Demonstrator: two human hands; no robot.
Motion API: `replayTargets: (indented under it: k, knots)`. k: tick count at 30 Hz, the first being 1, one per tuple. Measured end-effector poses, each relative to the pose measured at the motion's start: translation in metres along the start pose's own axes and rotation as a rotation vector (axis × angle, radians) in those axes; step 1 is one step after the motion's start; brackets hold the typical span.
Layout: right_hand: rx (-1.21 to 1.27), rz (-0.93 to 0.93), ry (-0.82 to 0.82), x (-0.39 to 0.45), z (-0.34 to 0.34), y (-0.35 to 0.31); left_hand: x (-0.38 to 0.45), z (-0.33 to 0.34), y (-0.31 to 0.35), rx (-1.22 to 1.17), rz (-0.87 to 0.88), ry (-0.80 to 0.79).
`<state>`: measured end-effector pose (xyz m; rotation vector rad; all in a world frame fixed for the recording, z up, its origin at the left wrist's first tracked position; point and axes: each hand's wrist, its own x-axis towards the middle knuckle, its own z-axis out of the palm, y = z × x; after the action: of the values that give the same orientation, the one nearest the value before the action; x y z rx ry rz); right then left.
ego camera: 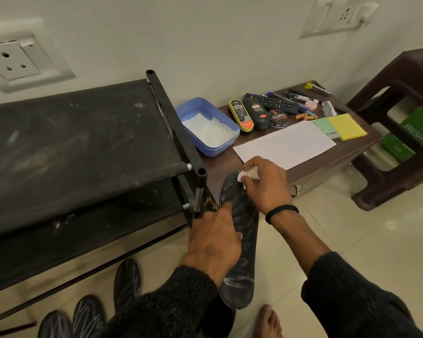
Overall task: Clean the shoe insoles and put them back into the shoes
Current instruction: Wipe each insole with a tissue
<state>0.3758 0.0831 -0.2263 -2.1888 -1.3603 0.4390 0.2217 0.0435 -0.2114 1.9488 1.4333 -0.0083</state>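
A dark insole (242,269) with whitish streaks is held lengthwise in front of me, toe end pointing away. My left hand (215,237) grips its middle from the left, index finger stretched along its surface. My right hand (266,184) pinches a small white wad of tissue (248,175) and presses it on the insole's far end. Three more dark insoles (88,313) lie on the floor at the lower left, by the shoe rack. No shoes are in view.
A black shoe rack (83,147) fills the left. To the right, a low brown table (352,147) carries a blue tray with white powder (208,128), shoe polish containers (254,113), a remote, pens, paper and sticky notes. A brown plastic stool (405,132) stands at right. My bare foot (266,320) is below.
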Motion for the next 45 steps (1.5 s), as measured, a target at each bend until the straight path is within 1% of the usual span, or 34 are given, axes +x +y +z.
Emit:
replayTargets:
  k: [2, 5, 10, 12, 14, 16, 18, 21, 25, 28, 32, 34, 36, 38, 39, 41, 43, 45]
  knots:
    - [-0.013, -0.036, -0.024, -0.003, 0.004, -0.005, 0.0, -0.001, 0.003, 0.011, -0.014, -0.012]
    - [-0.151, -0.089, -0.038, -0.001, 0.009, -0.004, 0.0, -0.002, 0.005, 0.017, -0.034, -0.038]
    - [-0.229, -0.106, -0.073, 0.001, 0.01, -0.006, -0.001, -0.004, 0.008, 0.031, -0.047, -0.066]
    - [-0.228, -0.158, -0.113, -0.004, 0.01, -0.01, -0.001, -0.006, 0.009, 0.008, -0.049, -0.06]
    - [-0.226, -0.252, -0.145, -0.011, 0.014, -0.011, -0.001, -0.009, 0.01, -0.024, -0.053, -0.056]
    - [-0.235, -0.317, -0.155, -0.017, 0.019, -0.01, -0.001, -0.009, 0.009, -0.042, -0.059, -0.071]
    - [-0.258, -0.313, -0.121, -0.011, 0.022, -0.006, -0.001, -0.009, 0.01, -0.034, -0.054, -0.075]
    - [-0.299, -0.228, -0.063, 0.013, 0.024, -0.004, -0.002, -0.01, 0.012, 0.012, -0.048, -0.093]
    - [-0.303, -0.155, -0.069, 0.034, 0.026, -0.008, -0.005, -0.011, 0.01, 0.008, -0.054, -0.114]
    - [-0.29, -0.193, -0.12, 0.021, 0.024, -0.008, -0.004, -0.013, 0.011, -0.001, -0.055, -0.12]
    - [-0.243, -0.347, -0.259, -0.002, 0.017, -0.01, -0.005, -0.015, 0.017, 0.009, -0.059, -0.137]
    - [-0.255, -0.335, -0.249, 0.005, 0.019, -0.009, -0.005, -0.016, 0.02, 0.019, -0.06, -0.148]
    - [-0.276, -0.313, -0.193, 0.014, 0.021, -0.01, -0.006, -0.017, 0.022, 0.035, -0.063, -0.151]
    - [-0.295, -0.287, -0.174, 0.022, 0.022, -0.013, -0.007, -0.019, 0.024, 0.047, -0.07, -0.16]
    - [-0.303, -0.282, -0.186, 0.023, 0.022, -0.014, -0.007, -0.019, 0.024, 0.05, -0.072, -0.162]
    - [-0.301, -0.294, -0.264, 0.021, 0.017, -0.017, -0.008, -0.019, 0.023, 0.048, -0.069, -0.164]
    - [-0.283, -0.341, -0.344, 0.014, 0.01, -0.016, -0.009, -0.019, 0.022, 0.039, -0.06, -0.168]
    - [-0.269, -0.373, -0.381, 0.006, 0.007, -0.015, -0.009, -0.018, 0.021, 0.036, -0.057, -0.171]
